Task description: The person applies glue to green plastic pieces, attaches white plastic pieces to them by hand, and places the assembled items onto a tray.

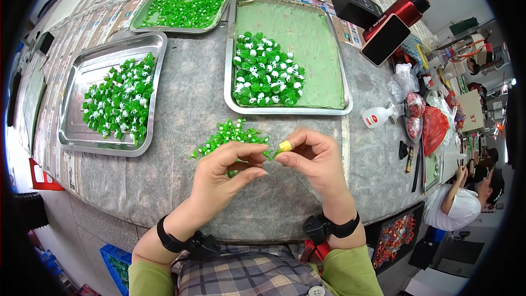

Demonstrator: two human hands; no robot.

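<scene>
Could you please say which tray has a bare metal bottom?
The rectangular silver metal tray on the left: its bottom shows bare, while the upper metal tray and right-hand metal tray look green-lined.

Red flask point(404, 10) and white bottle point(377, 117) bear lettering; beige board point(469, 107), digits.

Bench, far right corner: black box point(355, 7), red bottle point(412, 8) with red-and-black cap, black smartphone point(386, 40) overlapping the bottle, screen dark. Right edge, going nearer: clear plastic bag point(404, 78), white squeeze bottle point(378, 116) with red label, bag of dark red items point(415, 114), red plastic bag point(434, 131). Near right corner: yellow-and-black stick point(410, 159), thin black rod point(418, 170) beside it. Beyond right edge: co-worker in white top point(450, 208). Below near right corner: small red-orange pieces point(395, 237). Off near left side: blue crate point(105, 251), low down; red bin point(50, 186) by left edge.
</scene>
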